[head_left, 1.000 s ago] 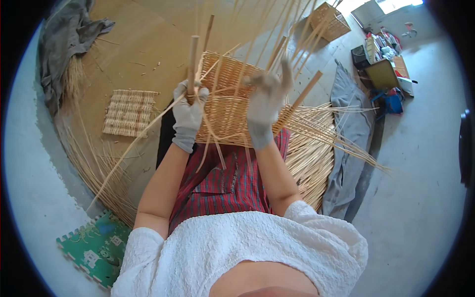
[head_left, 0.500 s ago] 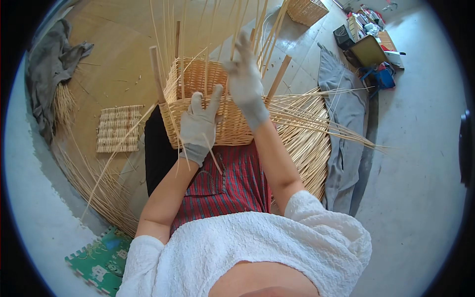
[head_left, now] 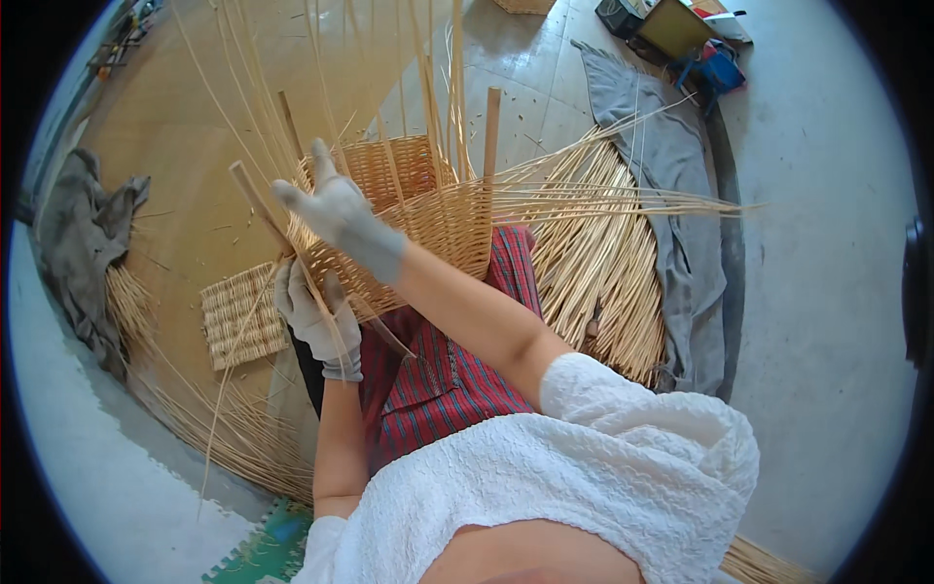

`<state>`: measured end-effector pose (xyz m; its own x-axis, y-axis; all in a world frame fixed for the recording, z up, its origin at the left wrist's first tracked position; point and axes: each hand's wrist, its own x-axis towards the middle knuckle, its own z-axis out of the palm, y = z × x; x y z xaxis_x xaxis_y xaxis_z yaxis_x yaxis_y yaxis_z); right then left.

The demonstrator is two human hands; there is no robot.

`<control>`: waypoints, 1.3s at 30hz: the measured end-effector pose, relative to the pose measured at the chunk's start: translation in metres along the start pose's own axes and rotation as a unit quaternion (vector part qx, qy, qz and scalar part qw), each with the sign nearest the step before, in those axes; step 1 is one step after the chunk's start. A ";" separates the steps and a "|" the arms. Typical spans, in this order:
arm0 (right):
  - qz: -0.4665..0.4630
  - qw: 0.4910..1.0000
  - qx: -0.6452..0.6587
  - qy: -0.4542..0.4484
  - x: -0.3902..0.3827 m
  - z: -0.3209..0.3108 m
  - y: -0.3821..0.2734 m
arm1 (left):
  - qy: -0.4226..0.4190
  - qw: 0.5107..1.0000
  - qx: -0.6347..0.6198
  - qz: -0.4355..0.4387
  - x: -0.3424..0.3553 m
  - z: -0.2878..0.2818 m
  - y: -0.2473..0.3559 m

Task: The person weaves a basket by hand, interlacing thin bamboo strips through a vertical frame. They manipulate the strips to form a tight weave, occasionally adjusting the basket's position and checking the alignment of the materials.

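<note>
Pale concrete floor (head_left: 827, 292) lies under everything, strewn with cut cane. On the person's lap sits the half-woven basket (head_left: 428, 219), the landmark. At its near left corner the left hand (head_left: 316, 321), gloved, is clamped round a thin weaving strand and a corner stake (head_left: 255, 202). Above the basket's left rim the right hand (head_left: 336, 209) is spread, fingers apart, gripping nothing I can see. The walls look woven about halfway up; long uprights (head_left: 428, 78) stand unwoven above, so the upper courses and rim seem left. Left of the basket lies a small woven mat (head_left: 233, 316); right of it, a bundle of canes (head_left: 593, 253) and grey cloth (head_left: 671, 195).
</note>
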<state>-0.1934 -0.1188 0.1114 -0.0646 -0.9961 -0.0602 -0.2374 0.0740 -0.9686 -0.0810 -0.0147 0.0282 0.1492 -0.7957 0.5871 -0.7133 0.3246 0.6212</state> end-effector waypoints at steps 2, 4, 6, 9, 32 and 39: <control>0.237 0.961 0.124 -0.074 0.026 0.005 -0.024 | 0.004 1.000 -0.004 0.027 0.000 -0.003 -0.009; 0.188 0.974 0.113 -0.052 0.034 0.015 -0.005 | 0.003 0.999 -0.050 -0.021 0.001 -0.001 -0.015; 0.046 0.987 0.154 0.022 0.037 0.032 0.026 | -0.013 0.995 -0.086 -0.039 0.005 -0.001 -0.020; -0.159 0.949 0.255 0.099 0.016 0.058 0.047 | -0.044 0.996 -0.070 -0.016 0.011 -0.004 -0.034; -0.049 0.943 0.295 0.144 -0.069 -0.066 0.065 | -0.177 0.982 0.057 0.016 0.013 -0.002 0.023; -0.318 0.899 -0.250 0.165 -0.010 -0.046 -0.009 | -0.201 0.970 0.138 0.015 0.010 0.021 0.027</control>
<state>-0.2354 -0.1075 0.1320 -0.0261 -0.7821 0.6226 -0.7297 -0.4108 -0.5466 -0.1128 -0.0243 0.0396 -0.1143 -0.9412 0.3180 -0.8773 0.2458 0.4121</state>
